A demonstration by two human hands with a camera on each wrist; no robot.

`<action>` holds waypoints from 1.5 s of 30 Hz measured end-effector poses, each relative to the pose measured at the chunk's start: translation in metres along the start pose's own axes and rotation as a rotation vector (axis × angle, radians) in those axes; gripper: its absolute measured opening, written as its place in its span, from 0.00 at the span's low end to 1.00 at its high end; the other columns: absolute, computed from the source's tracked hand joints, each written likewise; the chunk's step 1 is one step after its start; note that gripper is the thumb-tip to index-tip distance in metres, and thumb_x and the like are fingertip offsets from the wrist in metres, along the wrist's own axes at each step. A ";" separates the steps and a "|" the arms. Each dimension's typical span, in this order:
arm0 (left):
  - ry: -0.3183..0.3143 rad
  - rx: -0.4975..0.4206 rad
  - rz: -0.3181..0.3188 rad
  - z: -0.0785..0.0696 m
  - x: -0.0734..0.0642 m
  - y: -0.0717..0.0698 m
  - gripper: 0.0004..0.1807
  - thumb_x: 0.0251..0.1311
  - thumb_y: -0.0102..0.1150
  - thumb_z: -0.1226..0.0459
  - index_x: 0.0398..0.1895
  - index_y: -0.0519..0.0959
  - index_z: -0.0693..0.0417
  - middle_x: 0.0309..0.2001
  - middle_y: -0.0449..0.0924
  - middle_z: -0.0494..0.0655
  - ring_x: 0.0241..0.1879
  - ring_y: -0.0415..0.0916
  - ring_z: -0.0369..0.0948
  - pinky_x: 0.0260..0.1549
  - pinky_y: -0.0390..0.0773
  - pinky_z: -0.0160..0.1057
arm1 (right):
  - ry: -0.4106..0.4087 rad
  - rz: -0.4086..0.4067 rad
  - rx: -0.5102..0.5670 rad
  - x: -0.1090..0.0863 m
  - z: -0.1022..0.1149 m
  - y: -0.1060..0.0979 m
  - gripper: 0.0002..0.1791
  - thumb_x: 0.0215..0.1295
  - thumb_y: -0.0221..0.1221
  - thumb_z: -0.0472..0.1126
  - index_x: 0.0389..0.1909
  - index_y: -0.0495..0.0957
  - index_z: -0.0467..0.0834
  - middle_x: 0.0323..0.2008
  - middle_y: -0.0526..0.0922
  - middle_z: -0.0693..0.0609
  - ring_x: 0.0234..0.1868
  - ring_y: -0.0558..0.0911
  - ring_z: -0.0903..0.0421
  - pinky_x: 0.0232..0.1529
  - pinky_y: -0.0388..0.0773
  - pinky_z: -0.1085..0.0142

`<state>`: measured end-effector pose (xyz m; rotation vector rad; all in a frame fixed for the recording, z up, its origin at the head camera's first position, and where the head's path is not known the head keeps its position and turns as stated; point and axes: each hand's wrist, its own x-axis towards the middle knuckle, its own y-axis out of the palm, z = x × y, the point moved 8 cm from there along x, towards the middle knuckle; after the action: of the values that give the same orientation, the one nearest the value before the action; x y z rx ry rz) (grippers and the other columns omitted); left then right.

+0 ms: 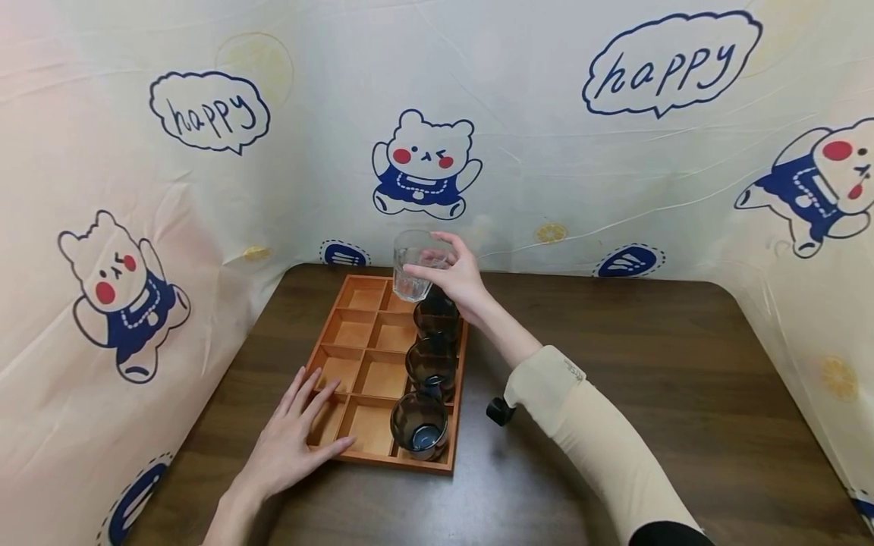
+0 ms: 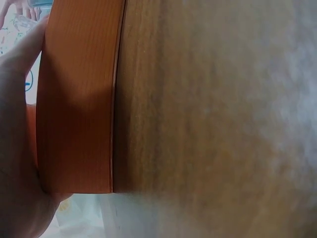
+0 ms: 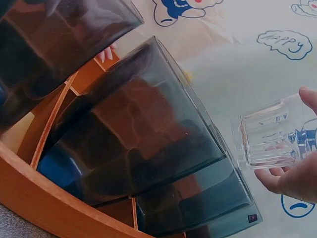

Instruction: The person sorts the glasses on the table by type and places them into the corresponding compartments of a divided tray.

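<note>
My right hand [image 1: 464, 279] holds a clear drinking glass [image 1: 408, 282] between thumb and fingers, up over the far end of a wooden divided tray [image 1: 369, 431]. In the right wrist view the clear glass [image 3: 270, 136] shows ridged sides. Dark tinted glasses stand in a row along the tray's right column; the nearest dark glass [image 1: 419, 428] is in the front right compartment. Part of the far end of that row is hidden behind the right hand and the clear glass. My left hand [image 1: 290, 444] rests with spread fingers on the tray's near left corner.
The tray lies on a dark brown wooden table [image 1: 614, 349]. A small black object [image 1: 500, 411] shows beside the right sleeve. A printed cloth [image 1: 532, 167] with bears and lettering hangs behind and at both sides of the table.
</note>
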<state>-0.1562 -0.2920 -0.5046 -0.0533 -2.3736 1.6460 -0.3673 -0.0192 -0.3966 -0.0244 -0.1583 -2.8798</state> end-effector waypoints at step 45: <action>-0.007 -0.008 0.006 0.004 -0.002 -0.002 0.55 0.57 0.76 0.33 0.86 0.66 0.35 0.88 0.59 0.55 0.89 0.47 0.59 0.70 0.70 0.77 | 0.018 0.103 -0.411 0.060 -0.021 0.052 0.49 0.62 0.80 0.43 0.76 0.62 0.38 0.69 0.76 0.36 0.69 0.76 0.40 0.74 0.77 0.44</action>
<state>-0.1554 -0.2969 -0.5046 -0.0570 -2.3876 1.6416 -0.4116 -0.0869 -0.4097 -0.0795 0.4260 -2.7566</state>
